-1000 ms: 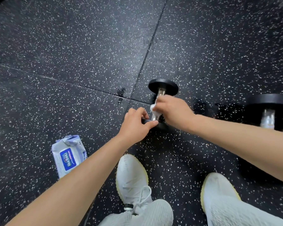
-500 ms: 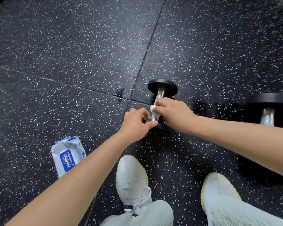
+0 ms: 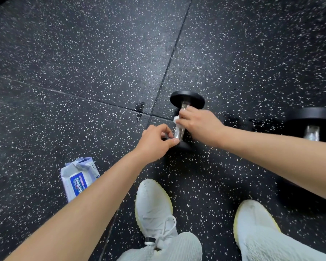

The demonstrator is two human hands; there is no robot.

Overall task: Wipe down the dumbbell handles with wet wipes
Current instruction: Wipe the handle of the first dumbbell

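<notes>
Speckled black rubber floor point(image 3: 83, 53), two dumbbells point(image 3: 186, 99) point(image 3: 312, 117), wipes pack point(image 3: 79, 178)

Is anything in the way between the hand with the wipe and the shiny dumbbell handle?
No, nothing visible. The right hand already presses the wet wipe onto the handle, while the left hand grips the dumbbell's near end.

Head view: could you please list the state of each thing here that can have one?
Left hand: pinching the near end of the small dumbbell.
Right hand: closed on a white wipe around the handle.
Small dumbbell: lying on the floor, handle partly covered.
Second dumbbell: on the floor, untouched.
Wipes pack: lying flat; flap hard to tell.
</notes>
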